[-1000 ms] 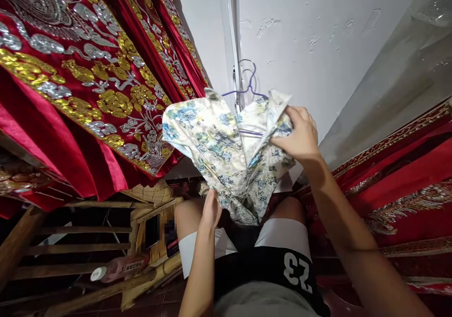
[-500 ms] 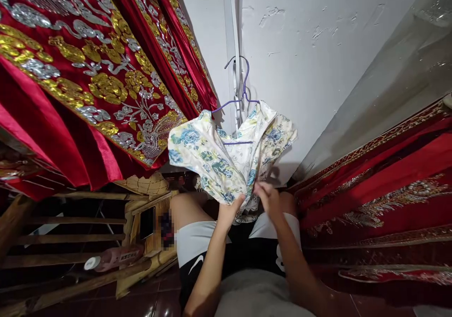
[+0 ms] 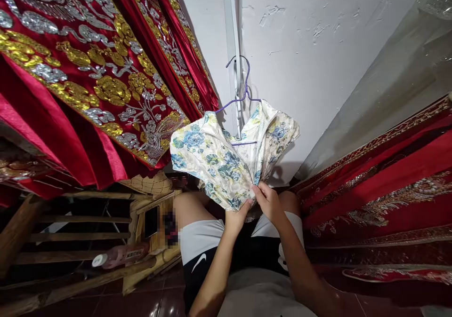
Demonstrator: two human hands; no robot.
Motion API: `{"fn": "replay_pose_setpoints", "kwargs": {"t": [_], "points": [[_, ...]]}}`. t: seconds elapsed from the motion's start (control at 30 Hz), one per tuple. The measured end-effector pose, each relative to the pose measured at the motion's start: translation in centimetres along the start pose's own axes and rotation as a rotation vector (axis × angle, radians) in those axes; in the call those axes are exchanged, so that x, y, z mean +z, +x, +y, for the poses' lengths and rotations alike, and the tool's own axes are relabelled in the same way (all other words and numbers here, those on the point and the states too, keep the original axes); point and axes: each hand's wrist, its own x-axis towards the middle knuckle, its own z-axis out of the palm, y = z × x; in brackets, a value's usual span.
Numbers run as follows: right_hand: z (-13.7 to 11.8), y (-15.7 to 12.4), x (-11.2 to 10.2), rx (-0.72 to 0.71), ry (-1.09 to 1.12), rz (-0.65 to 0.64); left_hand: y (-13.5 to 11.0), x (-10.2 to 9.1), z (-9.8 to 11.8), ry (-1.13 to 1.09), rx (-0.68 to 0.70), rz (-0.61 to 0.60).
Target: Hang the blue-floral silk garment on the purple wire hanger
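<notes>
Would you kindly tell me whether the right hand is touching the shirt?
Touching: the head view shows the right hand with its thumb and fingertips closed on the front edge of the shirt, below the neckline.

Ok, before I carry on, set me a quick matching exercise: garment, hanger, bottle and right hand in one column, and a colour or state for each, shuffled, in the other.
Column one:
1. floral garment
2. hanger
3. bottle
4. right hand

Column two:
A. pinkish, lying on its side
B. pinching fabric at the front
C. thin and purple
D. white with a blue and yellowish print

Right pairs: 1-D; 2-C; 3-A; 4-B
</notes>
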Motion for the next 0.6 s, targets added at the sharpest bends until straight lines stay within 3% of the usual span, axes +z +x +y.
{"fn": "replay_pose_setpoints", "kwargs": {"t": [0.17,0.27,0.37,0.4,0.43,0.47,0.53,0.6], "points": [[-0.7,-0.6,-1.0,0.059,-0.072,0.017,0.3,-0.4,1.1,0.015,0.016,0.094],[-1.1,-0.8,-1.7,0.09,-0.017,0.008,0.9,-2.0,2.0,0.089,0.062,0.306],[-1.3,-0.9,-2.1,0.119,0.087,-0.014,1.5,-3.5,3.1,0.143,0.357,0.609],[-1.3,-0.9,-2.0,0.127,0.114,-0.024,1.6,-3.8,3.5,0.164,0.48,0.646],[-1.4,-0.9,-1.9,0.136,0.131,-0.033,1.6,-3.8,3.8,0.196,0.58,0.611],[-1.4,-0.9,-1.6,0.142,0.142,-0.047,1.7,-3.7,4.1,0.241,0.644,0.5],[-1.7,-0.9,-1.0,0.153,0.17,-0.092,1.7,-3.0,4.5,0.344,0.655,0.132],[-2.0,-1.0,-0.2,0.161,0.217,-0.132,1.9,-2.1,4.6,0.41,0.567,-0.173]]}}
